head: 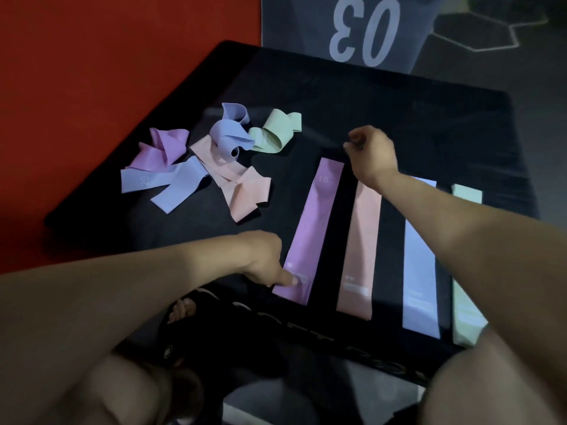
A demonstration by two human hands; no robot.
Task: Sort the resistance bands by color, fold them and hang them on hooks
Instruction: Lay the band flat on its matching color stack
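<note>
Flat bands lie side by side on a black mat point(399, 96): a purple band point(313, 231), a black band point(333, 228), a pink band point(362, 240), a blue band point(420, 256) and a green band point(466, 317). My right hand point(372, 154) pinches the far end of the black band. My left hand point(267, 262) presses one fingertip on the near end of the purple band, its other fingers curled under. A loose pile lies at the left: crumpled purple point(162, 148), blue point(171, 185), curled blue point(230, 133), pink point(245, 191) and green point(276, 130) bands.
Red floor point(92, 72) borders the mat on the left. A grey floor panel marked 03 point(365, 29) lies beyond the mat's far edge. My knees and a sandalled foot point(181, 311) are at the mat's near edge. No hooks are in view.
</note>
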